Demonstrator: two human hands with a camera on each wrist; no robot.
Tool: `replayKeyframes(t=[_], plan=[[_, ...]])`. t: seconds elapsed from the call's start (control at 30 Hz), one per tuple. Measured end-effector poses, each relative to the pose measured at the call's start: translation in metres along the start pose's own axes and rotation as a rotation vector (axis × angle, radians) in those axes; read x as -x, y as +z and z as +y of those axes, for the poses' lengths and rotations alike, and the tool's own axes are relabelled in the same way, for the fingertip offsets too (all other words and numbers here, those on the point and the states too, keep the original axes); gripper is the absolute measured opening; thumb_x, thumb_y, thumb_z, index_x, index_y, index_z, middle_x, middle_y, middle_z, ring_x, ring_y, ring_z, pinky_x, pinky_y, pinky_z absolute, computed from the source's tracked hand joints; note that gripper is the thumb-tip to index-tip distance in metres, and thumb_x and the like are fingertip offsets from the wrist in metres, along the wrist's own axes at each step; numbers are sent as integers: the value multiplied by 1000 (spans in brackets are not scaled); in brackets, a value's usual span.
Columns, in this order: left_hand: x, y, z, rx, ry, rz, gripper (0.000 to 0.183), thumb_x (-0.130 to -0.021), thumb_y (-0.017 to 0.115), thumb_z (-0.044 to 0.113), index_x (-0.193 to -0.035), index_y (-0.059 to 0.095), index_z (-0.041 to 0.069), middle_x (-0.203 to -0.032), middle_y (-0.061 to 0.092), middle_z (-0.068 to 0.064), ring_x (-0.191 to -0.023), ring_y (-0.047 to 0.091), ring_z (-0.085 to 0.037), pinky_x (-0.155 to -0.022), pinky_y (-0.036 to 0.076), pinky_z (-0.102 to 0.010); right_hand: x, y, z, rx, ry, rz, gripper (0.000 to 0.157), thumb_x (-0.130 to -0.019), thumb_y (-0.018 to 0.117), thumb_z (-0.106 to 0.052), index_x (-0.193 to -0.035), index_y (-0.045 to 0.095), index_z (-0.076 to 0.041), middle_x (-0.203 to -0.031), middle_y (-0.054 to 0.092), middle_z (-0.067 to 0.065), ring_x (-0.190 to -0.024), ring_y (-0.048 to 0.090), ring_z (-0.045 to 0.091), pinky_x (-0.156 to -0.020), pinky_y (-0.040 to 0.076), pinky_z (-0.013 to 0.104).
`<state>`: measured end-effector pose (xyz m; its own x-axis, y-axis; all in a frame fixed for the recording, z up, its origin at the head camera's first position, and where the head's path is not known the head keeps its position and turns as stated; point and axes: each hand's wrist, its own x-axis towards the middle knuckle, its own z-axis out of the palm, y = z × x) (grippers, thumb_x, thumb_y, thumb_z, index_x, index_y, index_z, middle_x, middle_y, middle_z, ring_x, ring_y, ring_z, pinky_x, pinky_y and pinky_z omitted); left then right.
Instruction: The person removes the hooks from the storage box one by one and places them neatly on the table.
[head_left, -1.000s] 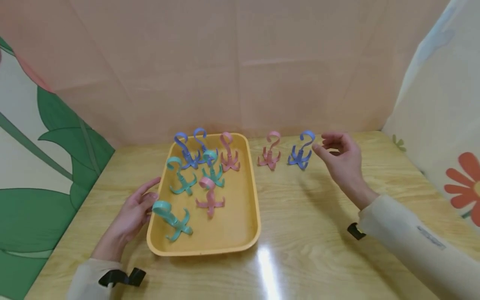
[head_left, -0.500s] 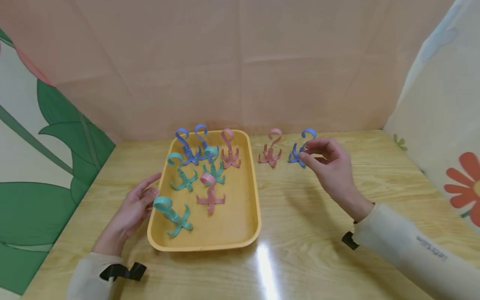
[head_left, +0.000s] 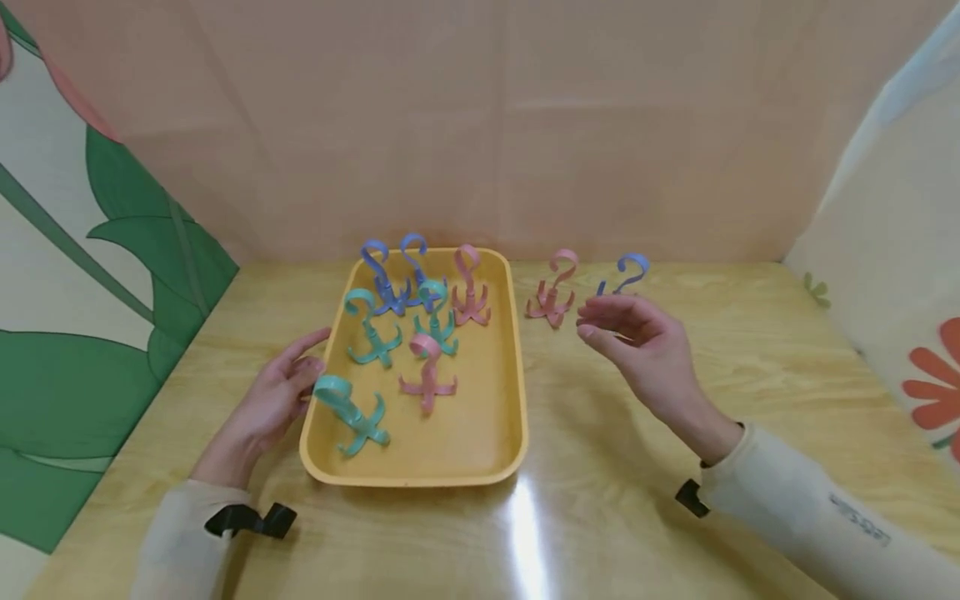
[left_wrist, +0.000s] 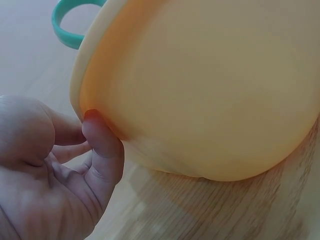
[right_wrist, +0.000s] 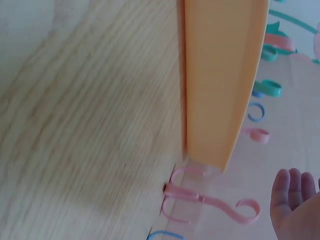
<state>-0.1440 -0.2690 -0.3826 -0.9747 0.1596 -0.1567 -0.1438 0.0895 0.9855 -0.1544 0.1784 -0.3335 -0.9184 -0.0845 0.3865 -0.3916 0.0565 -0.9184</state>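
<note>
My left hand [head_left: 273, 396] touches the left side of a yellow tray [head_left: 517, 392]. In the left wrist view, the thumb [left_wrist: 106, 142] lies against the tray's outer wall. Plastic hooks with curled tops and several prongs stand in the tray: green ones [head_left: 362, 423], pink ones [head_left: 427, 385] and blue ones [head_left: 388, 292]. To the tray's right, a pink hook [head_left: 551, 304] stands on the table. Beside it is a blue hook [head_left: 633, 265], its lower part hidden by my right hand [head_left: 648, 350]. That hand hovers with bent, relaxed fingers and no visible object in its grasp.
The wooden table [head_left: 600, 517] ends at a pinkish cloth backdrop [head_left: 495, 125]. Printed panels with a green leaf [head_left: 82, 408] and a red flower [head_left: 937, 375] flank it on both sides.
My right hand has moved left and toward me, from beside the blue hook to in front of it. The left hand stays at the tray, and the head view has shifted slightly.
</note>
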Motion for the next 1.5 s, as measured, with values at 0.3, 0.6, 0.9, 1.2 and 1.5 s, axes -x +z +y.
replayKeyframes(t=[0.3, 0.6, 0.9, 1.2, 1.5], plan=[[1, 1, 4, -8, -6, 6, 52, -110, 41, 16, -160, 26, 16, -106, 57, -8, -90, 67, -14, -74, 58, -30, 8, 19, -4, -35, -7, -137, 31, -88, 72, 8, -119, 65, 9, -113, 70, 20, -101, 70, 27, -85, 57, 34], [-2, 1, 3, 23, -1, 7, 53, -110, 42, 15, -160, 27, 16, -107, 58, -8, -91, 68, -15, -74, 58, -30, 14, 41, -13, -82, -11, -180, 32, -85, 72, 14, -117, 65, 12, -111, 70, 22, -100, 71, 26, -82, 58, 36], [-2, 0, 4, 5, -16, 17, 52, -110, 42, 16, -160, 28, 18, -108, 59, -9, -92, 69, -15, -75, 58, -30, 15, 61, -23, -103, 12, -240, 31, -86, 73, 11, -116, 67, 7, -111, 71, 17, -100, 71, 26, -82, 58, 38], [-2, 1, 7, 11, -16, 6, 54, -109, 42, 15, -160, 26, 17, -104, 60, -5, -91, 68, -14, -74, 58, -31, 14, 81, -23, -132, 59, -259, 30, -86, 75, 7, -116, 68, 6, -113, 69, 20, -102, 69, 34, -86, 57, 41], [-3, 1, 6, 18, -12, 2, 54, -109, 42, 11, -160, 27, 16, -101, 60, -4, -87, 68, -13, -68, 58, -29, 5, 99, -16, -120, 106, -283, 31, -87, 76, 3, -116, 68, 4, -114, 69, 17, -105, 67, 40, -87, 57, 39]])
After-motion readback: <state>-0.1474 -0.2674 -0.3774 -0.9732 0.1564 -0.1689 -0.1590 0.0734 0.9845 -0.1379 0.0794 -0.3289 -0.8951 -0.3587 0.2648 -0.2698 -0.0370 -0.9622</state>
